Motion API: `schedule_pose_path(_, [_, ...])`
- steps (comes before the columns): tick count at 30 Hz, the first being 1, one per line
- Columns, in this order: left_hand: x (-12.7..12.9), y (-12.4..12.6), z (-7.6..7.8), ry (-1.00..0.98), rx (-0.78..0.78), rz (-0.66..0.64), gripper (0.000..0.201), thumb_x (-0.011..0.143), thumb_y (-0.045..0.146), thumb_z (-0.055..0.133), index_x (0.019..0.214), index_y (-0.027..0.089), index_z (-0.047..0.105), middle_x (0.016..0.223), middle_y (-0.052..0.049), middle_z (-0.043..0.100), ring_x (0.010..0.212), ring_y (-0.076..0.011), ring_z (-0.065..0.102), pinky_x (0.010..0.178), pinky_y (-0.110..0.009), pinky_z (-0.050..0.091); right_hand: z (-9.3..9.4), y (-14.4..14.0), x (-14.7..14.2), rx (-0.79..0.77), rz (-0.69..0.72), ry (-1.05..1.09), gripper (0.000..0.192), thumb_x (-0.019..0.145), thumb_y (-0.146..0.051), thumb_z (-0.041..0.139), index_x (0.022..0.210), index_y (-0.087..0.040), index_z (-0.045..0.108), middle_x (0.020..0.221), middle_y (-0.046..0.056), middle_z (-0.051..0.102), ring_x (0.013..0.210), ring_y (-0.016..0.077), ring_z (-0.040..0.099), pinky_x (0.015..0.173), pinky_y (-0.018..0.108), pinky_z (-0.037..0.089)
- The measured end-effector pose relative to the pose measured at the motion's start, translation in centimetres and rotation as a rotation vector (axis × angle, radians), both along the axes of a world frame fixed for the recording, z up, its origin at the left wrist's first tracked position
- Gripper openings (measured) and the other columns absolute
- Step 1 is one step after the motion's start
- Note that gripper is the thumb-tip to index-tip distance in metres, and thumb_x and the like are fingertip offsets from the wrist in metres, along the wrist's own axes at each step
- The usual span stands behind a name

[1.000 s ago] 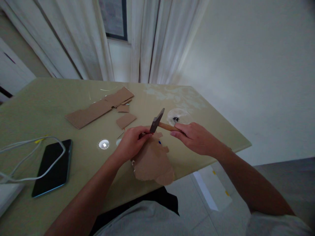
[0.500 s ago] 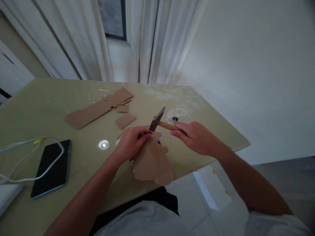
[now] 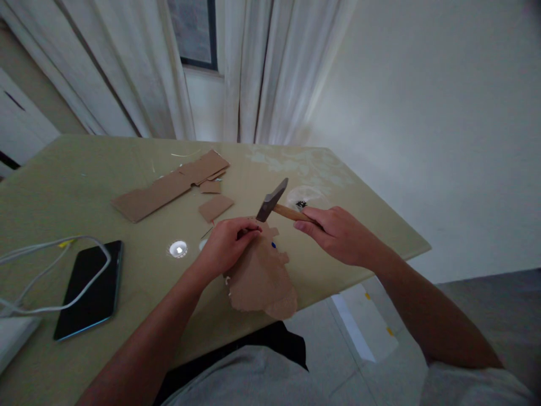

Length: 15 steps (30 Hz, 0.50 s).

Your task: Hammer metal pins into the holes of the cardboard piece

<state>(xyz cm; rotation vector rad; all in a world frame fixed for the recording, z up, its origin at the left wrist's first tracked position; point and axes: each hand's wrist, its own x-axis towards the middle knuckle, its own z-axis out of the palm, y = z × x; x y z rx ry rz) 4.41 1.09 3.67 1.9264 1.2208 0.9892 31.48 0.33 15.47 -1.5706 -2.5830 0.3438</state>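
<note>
At the centre of the frame, a person's right hand (image 3: 338, 234) grips the wooden handle of a small hammer (image 3: 276, 204), its head raised just above the left hand (image 3: 226, 243). The left hand's fingers are pinched shut on something too small to identify, pressed to a torn cardboard piece (image 3: 260, 276) at the near edge of the table (image 3: 76, 169). With fingertips so close beneath the head, a slightly off strike could likely hit them. A phone (image 3: 88, 290) lies at lower left
</note>
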Motion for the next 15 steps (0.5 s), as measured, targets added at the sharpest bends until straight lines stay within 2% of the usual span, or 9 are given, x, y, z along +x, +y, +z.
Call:
schedule_pose_path(3, [-0.01,-0.03,0.05,-0.006,0.003,-0.011,0.018,0.101,0.029,0.069,0.098,0.025,0.086,0.103,-0.003,0.089,0.091,-0.0237,0.08,0.085,-0.034,0.056,0.0,-0.1,-0.23,-0.01,-0.009,0.016,0.042,0.117,-0.052,0.048,0.088,-0.022,0.059,0.068,-0.001,0.053,0.065,0.017,0.048,0.068,0.034,0.024])
schedule_pose_path(8, [0.11,-0.11,0.16,0.021,-0.008,-0.006,0.016,0.1,0.027,0.07,0.097,0.025,0.086,0.095,-0.003,0.087,0.082,-0.0225,0.077,0.076,-0.032,0.053,-0.47,-0.13,-0.5,-0.053,0.009,-0.075,0.04,0.117,-0.051,0.049,0.093,-0.022,0.063,0.074,0.0,0.057,0.068,0.0177,0.049,0.069,0.034,0.023])
schedule_pose_path(15, [0.1,0.04,-0.07,0.017,-0.009,-0.012,0.017,0.101,0.029,0.07,0.096,0.025,0.085,0.1,-0.003,0.088,0.088,-0.023,0.079,0.081,-0.033,0.054,-0.14,-0.18,-0.43,0.007,-0.015,0.002,0.041,0.117,-0.05,0.049,0.088,-0.022,0.058,0.066,-0.002,0.05,0.064,0.0168,0.046,0.067,0.034,0.022])
